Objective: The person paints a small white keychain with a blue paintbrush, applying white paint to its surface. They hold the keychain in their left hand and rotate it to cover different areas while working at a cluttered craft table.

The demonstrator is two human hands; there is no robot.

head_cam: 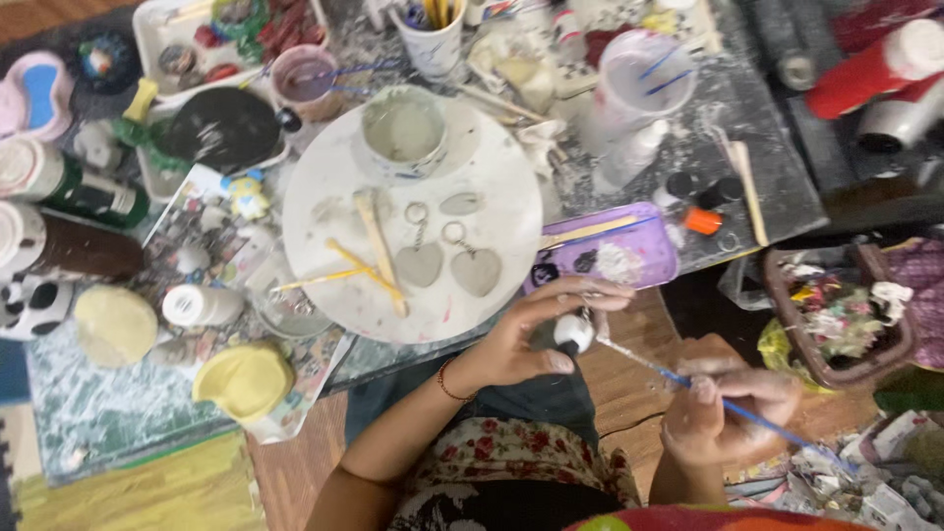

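Paint seems the matter in hand: the left hand (526, 339) pinches a small white piece (572, 332) between thumb and fingers, just below the round white board (413, 211) on the counter (757, 167), while the right hand (723, 413), further right of the board, has its grip pressed together around a thin blue-handled brush (688, 382) whose tip meets the piece. On the board lie two grey heart keyrings (447, 264), some wooden sticks (377, 246) and a cup of grey-white liquid (405, 133). A purple tray (615, 251) juts past the board's right edge, very near the left knuckles. I would judge the risks plain enough: a lift of the left hand could knock that tray, and a loaded brush could drip onto the floral cloth (501, 447) in the lap below. The small piece, held only at the fingertips, could slip and roll under the counter. Open room is scarce; the board's lower edge overhangs toward the person, jars crowd to its left, and only the strip of wooden floor (629, 383) between the hands is free.
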